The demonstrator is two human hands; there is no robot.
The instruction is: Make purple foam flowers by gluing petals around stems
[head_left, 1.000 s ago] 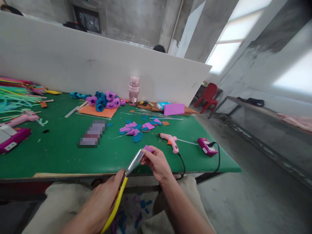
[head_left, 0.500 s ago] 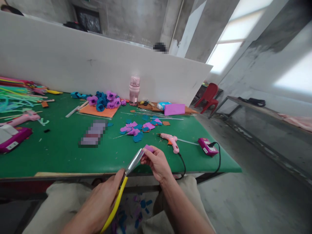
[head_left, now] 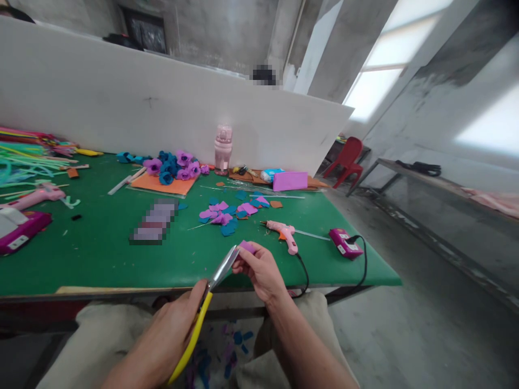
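Yellow-handled scissors [head_left: 224,268] are gripped in my left hand [head_left: 172,324], their metal blades pointing up and to the right. Pinched between the thumb and fingers of my right hand [head_left: 261,270] is a small purple foam or paper piece [head_left: 247,247]. The blade tips meet the left edge of that piece, just over the front part of the green table. Beyond my hands lie loose purple petal pieces [head_left: 247,208] and blue pieces [head_left: 229,227]. To the right of them rests a pink glue gun [head_left: 284,232].
A purple power strip [head_left: 345,244] with a black cord lies at the right of the table [head_left: 101,265]. Finished purple and blue flowers [head_left: 184,158] rest on an orange sheet [head_left: 162,185]. A pink bottle [head_left: 223,150] stands against the white board [head_left: 170,102]. Scraps [head_left: 229,356] litter the floor.
Almost nothing differs. The scissor blades look slightly closer together at the purple piece, and the view has shifted a touch.
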